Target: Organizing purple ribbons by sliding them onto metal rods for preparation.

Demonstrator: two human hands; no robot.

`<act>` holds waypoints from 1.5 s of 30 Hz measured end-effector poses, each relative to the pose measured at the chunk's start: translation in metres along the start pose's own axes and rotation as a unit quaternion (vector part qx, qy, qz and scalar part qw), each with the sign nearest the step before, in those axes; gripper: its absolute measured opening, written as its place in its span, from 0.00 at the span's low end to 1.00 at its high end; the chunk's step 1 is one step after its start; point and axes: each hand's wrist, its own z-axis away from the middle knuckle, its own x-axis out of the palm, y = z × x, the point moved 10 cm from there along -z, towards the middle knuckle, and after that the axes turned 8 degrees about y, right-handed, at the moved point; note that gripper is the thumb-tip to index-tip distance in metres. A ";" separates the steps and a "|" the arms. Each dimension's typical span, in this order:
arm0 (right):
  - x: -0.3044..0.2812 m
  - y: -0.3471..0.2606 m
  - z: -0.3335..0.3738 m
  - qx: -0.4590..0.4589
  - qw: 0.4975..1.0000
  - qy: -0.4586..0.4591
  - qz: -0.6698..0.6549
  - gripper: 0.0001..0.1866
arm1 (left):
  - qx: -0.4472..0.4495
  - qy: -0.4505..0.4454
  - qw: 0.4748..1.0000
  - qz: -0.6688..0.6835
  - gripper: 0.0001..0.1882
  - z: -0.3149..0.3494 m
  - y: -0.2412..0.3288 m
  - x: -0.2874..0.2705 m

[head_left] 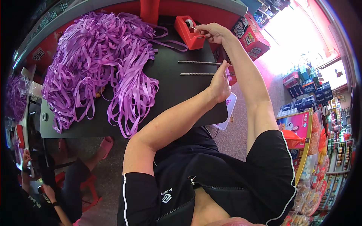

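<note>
My right hand reaches to the far side of the black table, at a red tape dispenser. Its thumb and finger are closed on the end of the clear tape at the dispenser's mouth. At the table's right edge is my left hand, seen from the side with its visible fingers straight and pointing away from me. Two thin twisted metal rods lie level over the table, their right ends running behind this hand. The far side of the left hand is hidden.
A big tangled heap of purple ribbon covers the left of the black table, with one strand trailing toward the dispenser. A white tray sits below the right edge. Another person sits at lower left. Boxes and packed shelves stand at right.
</note>
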 end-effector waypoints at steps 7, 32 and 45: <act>-0.003 -0.007 0.005 -0.037 0.999 0.004 -0.035 0.10 | -0.004 0.000 1.000 -0.008 0.47 0.002 0.002 0.001; -0.003 0.031 0.042 -0.059 0.987 0.027 -0.150 0.08 | 0.016 0.004 0.999 -0.033 0.39 0.005 0.006 0.003; 0.005 0.037 0.045 -0.077 0.981 0.032 -0.175 0.09 | 0.018 -0.020 0.997 0.076 0.25 -0.005 0.004 -0.001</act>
